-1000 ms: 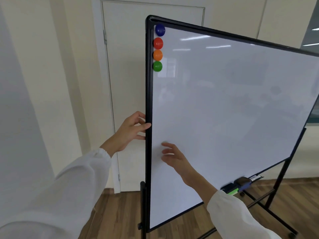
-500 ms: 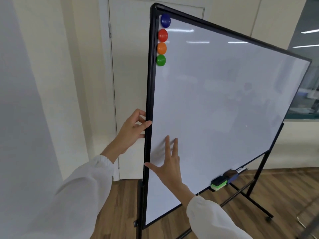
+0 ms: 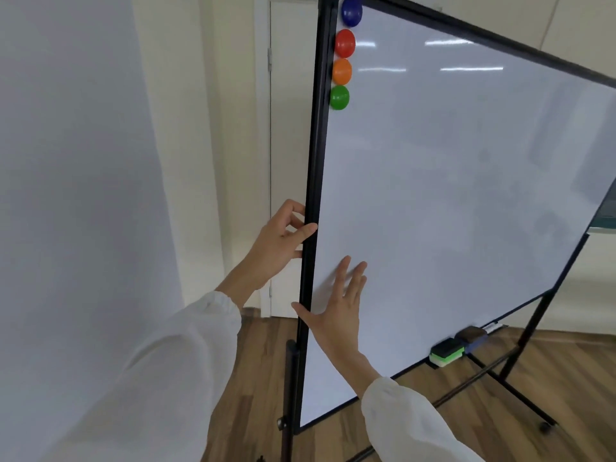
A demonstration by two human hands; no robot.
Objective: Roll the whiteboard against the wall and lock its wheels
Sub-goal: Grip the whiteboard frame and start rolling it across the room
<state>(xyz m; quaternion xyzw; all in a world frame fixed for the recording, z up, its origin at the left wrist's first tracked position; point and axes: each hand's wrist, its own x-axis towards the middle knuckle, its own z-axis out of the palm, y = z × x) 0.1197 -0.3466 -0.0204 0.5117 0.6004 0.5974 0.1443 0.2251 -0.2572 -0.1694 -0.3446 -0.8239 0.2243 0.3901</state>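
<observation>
A large whiteboard (image 3: 450, 195) in a black frame fills the right of the head view, standing on a black wheeled stand (image 3: 493, 378). My left hand (image 3: 278, 243) grips the board's left frame edge, thumb on the front and fingers behind it. Just below, my right hand (image 3: 336, 311) lies flat on the white surface with fingers spread, holding nothing. One caster (image 3: 545, 426) shows at the lower right on the wooden floor; the other wheels are hidden. A white wall (image 3: 76, 195) rises close on the left.
Several round magnets, blue (image 3: 351, 11), red, orange and green (image 3: 339, 97), sit in a column at the board's top left. Erasers (image 3: 446, 353) and a marker rest on its lower tray. A closed cream door (image 3: 290, 161) stands behind the board.
The board's left edge has come closer and fills more of the view. My right hand turned from hovering sideways to a flat palm on the surface; my left hand kept its grip on the frame.
</observation>
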